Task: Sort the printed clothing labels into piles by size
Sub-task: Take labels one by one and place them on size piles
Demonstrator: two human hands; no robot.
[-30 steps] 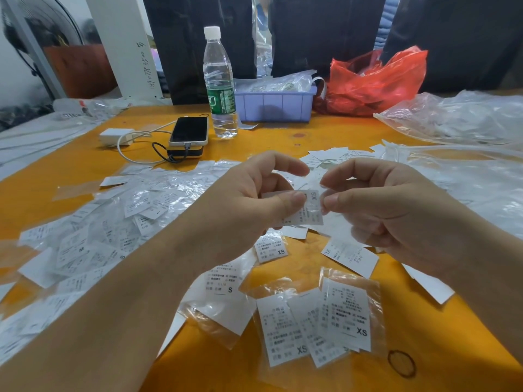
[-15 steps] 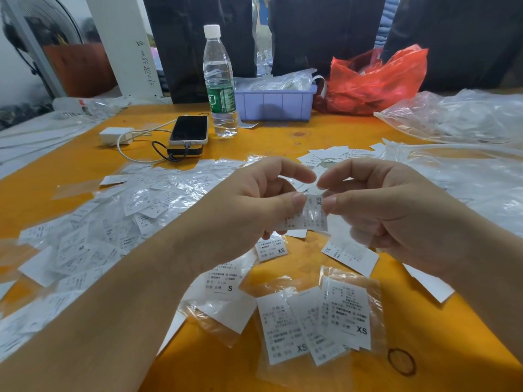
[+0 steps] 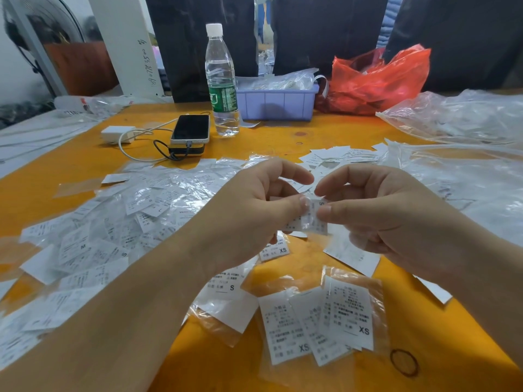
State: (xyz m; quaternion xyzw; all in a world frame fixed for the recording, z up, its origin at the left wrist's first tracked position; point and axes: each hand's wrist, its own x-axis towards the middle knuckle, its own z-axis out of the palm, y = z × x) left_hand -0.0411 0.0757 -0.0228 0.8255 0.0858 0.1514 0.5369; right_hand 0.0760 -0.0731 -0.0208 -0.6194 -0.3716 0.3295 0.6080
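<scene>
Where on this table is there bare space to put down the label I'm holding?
Bare orange table lies between the phone, purple bin and far label pile, and at the near edge below the XS labels. The loose label heap on the left is crowded.

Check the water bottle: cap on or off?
On. The water bottle stands upright with its white cap seated on the neck.

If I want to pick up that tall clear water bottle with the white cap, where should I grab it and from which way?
Grab the tall clear plastic water bottle around its green-labelled middle, reaching in from the front right. It stands upright and round, so fingers can wrap it there. The black phone lies close on its left and the lilac plastic bin just behind to the right, so the front is probably the freest side.
</scene>
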